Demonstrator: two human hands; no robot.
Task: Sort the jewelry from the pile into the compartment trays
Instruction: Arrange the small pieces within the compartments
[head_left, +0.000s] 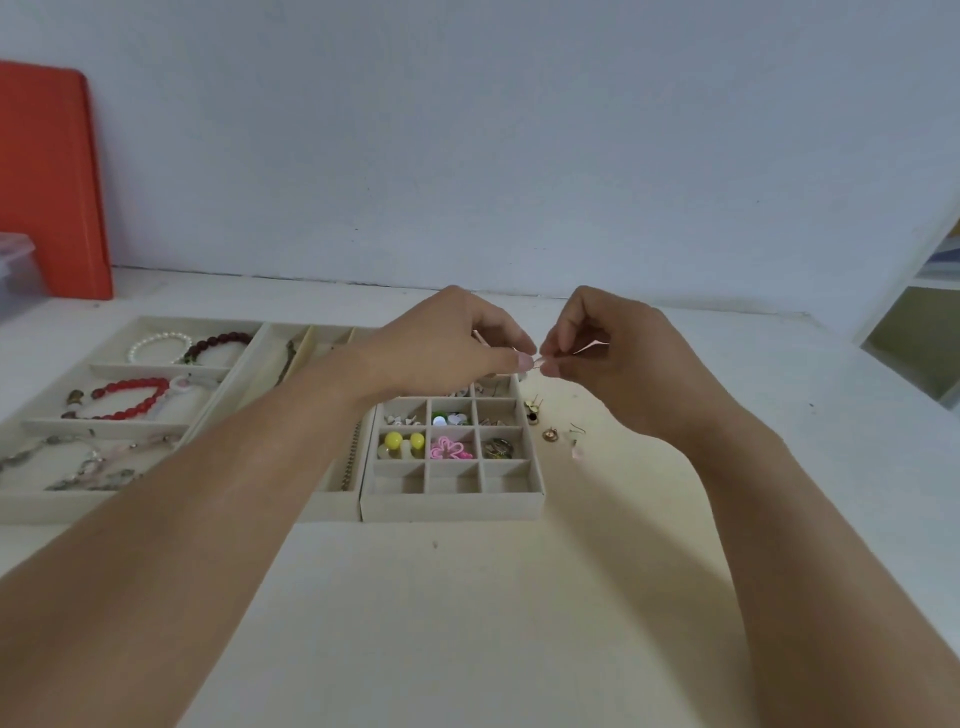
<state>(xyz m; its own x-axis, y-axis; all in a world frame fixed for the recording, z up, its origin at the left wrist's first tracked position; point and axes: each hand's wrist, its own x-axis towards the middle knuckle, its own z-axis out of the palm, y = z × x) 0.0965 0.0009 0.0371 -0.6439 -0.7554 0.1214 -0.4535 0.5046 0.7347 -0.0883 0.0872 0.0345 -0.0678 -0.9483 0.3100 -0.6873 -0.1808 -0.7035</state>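
Both bare forearms reach in from the bottom corners and meet above the far edge of the small grid tray (452, 506). Between them, the left hand (447, 345) and the right hand (602, 343) pinch one small, thin, pale pink piece of jewelry (537, 360); thumb and forefinger of each hand are pressed together on it, fingertips almost touching, the other fingers curled loosely. What the piece is cannot be told; a thin sliver shows past the right hand's fingers and another by the left knuckles. It is held in the air over the tray's far right corner, clear of the table (467, 623). Below the hands, the grid tray holds yellow ball earrings (401, 441), a pink flower piece (449, 448), a dark ring (497, 448) and small studs in farther cells, partly hidden by the left hand; its nearest row shows bare. Just right of the tray, the remaining pile (553, 426) lies loose on the table: a few gold earrings and a hook earring. To the left, a larger bracelet tray (52, 506) carries a pearl bracelet (158, 347), a dark red bead bracelet (218, 345) and a bright red bead bracelet (132, 397). The left forearm crosses the middle tray, hiding most of it. An orange board (49, 182) leans on the wall (519, 130) at far left.
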